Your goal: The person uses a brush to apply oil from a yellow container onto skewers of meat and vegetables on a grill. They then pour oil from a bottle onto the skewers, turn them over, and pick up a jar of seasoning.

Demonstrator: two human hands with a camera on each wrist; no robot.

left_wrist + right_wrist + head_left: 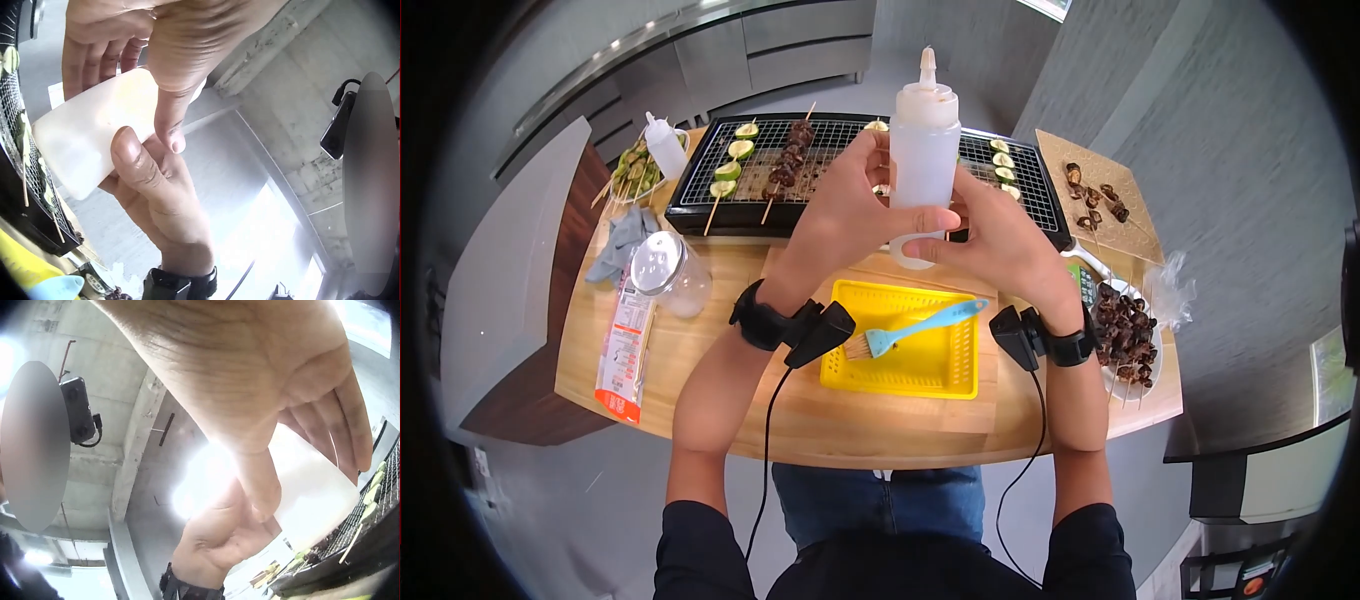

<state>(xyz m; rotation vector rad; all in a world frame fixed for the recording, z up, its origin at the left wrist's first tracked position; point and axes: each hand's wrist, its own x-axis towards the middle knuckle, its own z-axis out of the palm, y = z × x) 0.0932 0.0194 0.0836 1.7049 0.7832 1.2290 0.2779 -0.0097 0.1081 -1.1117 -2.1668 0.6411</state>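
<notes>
A translucent white squeeze bottle (925, 150) with a pointed nozzle stands upright in the air above the tray, nozzle up, held between both hands. The left hand (845, 205) grips it from the left, thumb across its front. From the right, the right hand (1015, 240) grips it, its thumb lower down. In the left wrist view the bottle (94, 131) lies between both hands' thumbs and fingers. The right wrist view shows its base end (319, 494) beside the fingers. Below is a yellow tray (900, 380) holding a blue-handled brush (930, 320).
Behind stands a black grill (690, 215) with meat and green vegetable skewers. At left are a lidded jar (675, 280), grey cloth (625, 240), a packet (625, 350) and another squeeze bottle (665, 148). At right, a plate of skewers (1125, 335) and a board (1135, 225).
</notes>
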